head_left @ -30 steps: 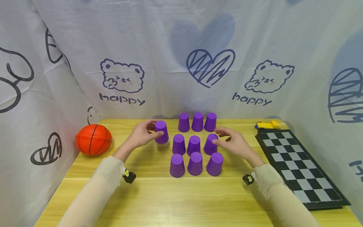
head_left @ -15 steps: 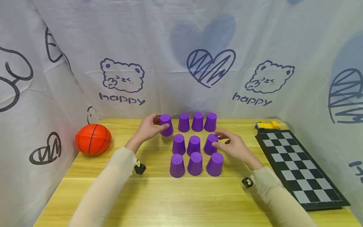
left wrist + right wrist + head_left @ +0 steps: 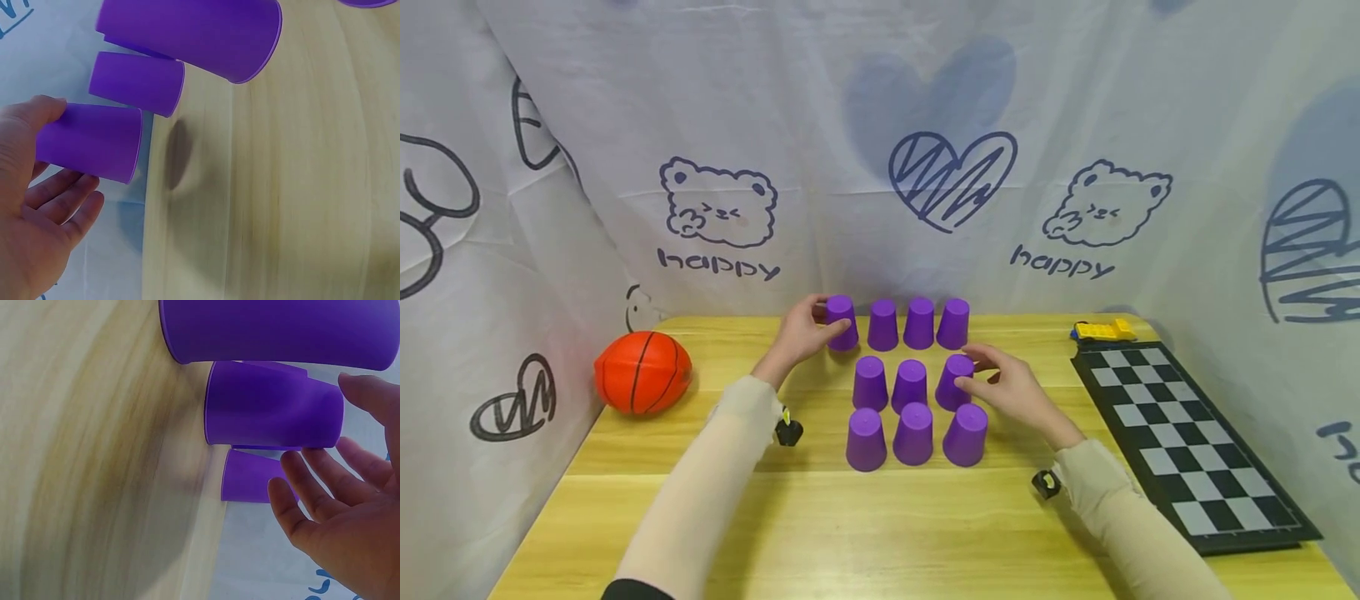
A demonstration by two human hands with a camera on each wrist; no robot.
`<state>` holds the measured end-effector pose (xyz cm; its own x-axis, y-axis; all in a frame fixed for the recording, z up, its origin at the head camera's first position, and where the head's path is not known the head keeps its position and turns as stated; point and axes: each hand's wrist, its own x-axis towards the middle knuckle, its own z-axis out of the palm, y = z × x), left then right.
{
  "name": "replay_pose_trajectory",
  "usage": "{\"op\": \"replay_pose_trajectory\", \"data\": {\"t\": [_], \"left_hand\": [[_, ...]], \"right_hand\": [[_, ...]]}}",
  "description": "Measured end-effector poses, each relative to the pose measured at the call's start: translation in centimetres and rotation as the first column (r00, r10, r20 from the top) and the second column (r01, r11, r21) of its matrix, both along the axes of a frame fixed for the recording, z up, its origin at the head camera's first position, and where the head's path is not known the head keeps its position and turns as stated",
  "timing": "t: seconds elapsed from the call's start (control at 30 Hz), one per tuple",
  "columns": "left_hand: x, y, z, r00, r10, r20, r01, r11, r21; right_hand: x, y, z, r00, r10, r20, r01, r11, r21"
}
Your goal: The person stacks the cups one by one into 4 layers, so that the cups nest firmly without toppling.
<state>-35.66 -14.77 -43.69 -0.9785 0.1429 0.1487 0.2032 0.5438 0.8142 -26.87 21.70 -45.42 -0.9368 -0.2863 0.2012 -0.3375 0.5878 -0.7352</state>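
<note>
While nine cups (image 3: pixel 913 433) stand, left hand (image 3: pixel 802 332) pinches the tenth cup (image 3: pixel 842 311) at the pack's ten o'clock, seemingly not yet down; right hand (image 3: pixel 1011 390), fingers apart, straddles the three-o'clock cup (image 3: pixel 951 385), grip unclear!

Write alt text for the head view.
Left hand holding an upside-down purple cup beside three more cups at the back; right hand at the rightmost cup in the middle row. Three cups stand in front, with a red ball at left and a checkered board at right.
</note>
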Motion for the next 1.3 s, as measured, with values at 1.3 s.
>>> {"op": "replay_pose_trajectory", "data": {"t": [1.3], "left_hand": [[-2.2,1.5,-2.5,0.998,0.038,0.051,-0.035,0.998,-0.043]], "right_hand": [[-0.2,-0.3,-0.8,1.000,-0.001,0.030,0.001,1.000,0.010]]}}
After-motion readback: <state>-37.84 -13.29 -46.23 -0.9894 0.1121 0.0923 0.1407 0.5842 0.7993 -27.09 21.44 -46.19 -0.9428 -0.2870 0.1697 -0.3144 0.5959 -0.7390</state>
